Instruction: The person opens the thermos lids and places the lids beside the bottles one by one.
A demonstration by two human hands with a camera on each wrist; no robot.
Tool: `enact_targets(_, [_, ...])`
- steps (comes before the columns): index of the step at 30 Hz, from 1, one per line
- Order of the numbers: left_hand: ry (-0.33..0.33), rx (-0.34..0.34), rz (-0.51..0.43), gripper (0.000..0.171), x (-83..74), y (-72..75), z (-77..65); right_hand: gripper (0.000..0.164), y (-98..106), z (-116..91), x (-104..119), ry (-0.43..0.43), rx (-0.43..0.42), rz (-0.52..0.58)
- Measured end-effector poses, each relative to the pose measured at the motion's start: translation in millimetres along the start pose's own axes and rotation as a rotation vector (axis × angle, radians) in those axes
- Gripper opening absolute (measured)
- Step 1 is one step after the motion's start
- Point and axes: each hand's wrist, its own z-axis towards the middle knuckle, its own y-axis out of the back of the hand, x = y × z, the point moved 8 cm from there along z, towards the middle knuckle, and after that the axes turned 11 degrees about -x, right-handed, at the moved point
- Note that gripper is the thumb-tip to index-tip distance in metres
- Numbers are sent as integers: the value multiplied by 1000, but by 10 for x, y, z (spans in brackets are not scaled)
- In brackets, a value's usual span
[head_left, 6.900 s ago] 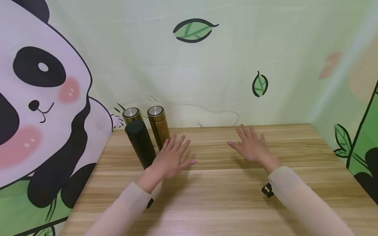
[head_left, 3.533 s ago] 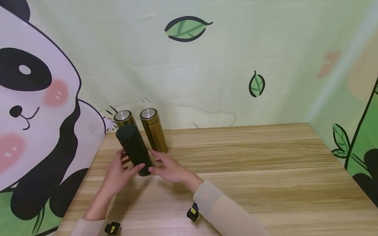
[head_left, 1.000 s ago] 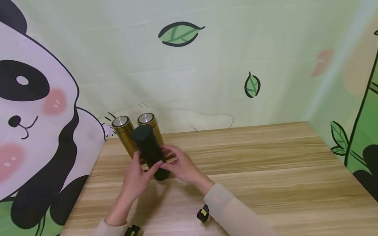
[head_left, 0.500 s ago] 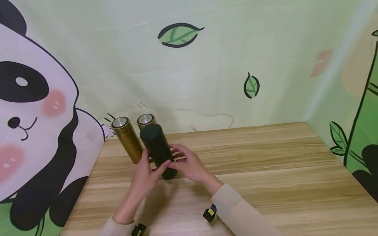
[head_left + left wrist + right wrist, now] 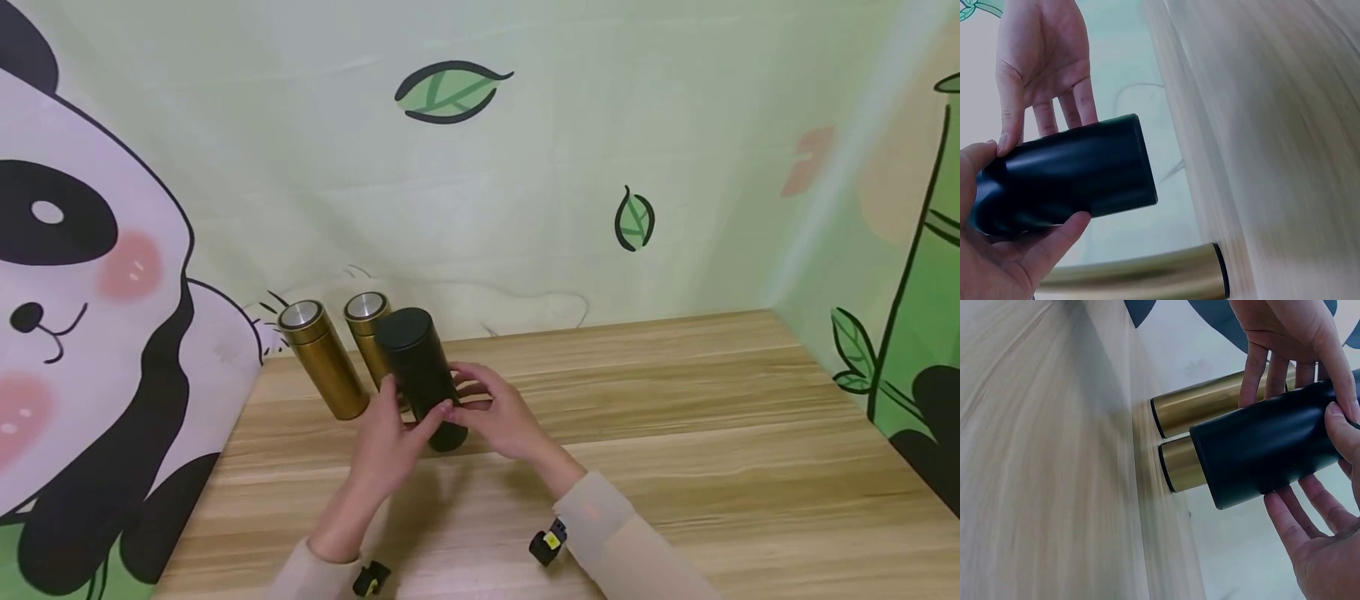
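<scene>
A black cylindrical thermos bottle stands slightly tilted between my two hands, its dark lid on top. My left hand grips it from the left and my right hand from the right, thumbs meeting at the near side. In the right wrist view the base of the black bottle shows a gap from the tabletop. Behind it to the left stand two gold thermos bottles with silver-topped lids, one at the left and another partly hidden by the black one.
The wood-grain table stretches right and toward me. A fabric backdrop with a panda and leaves rises right behind its far edge. A small black camera sits at my right cuff, another at my left.
Both hands went from spread open over the table to holding the black bottle, then carried it rightward. The left gold bottle is now uncovered, while the black bottle overlaps the other.
</scene>
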Motion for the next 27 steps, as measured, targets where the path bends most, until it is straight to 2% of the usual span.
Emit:
enact_targets(13, [-41,21,-11,68,-87,-228,-20,62,240,-87,-51,-29,-42,-10])
enact_targets(20, [-29,44,-29,66,-136,-352,-17,62,360,-121,-64,-22,-60,-27])
enact_targets(27, [-47,45,-26,67,-196,-465,-8,63,479,-136,-79,-15,-58,-42])
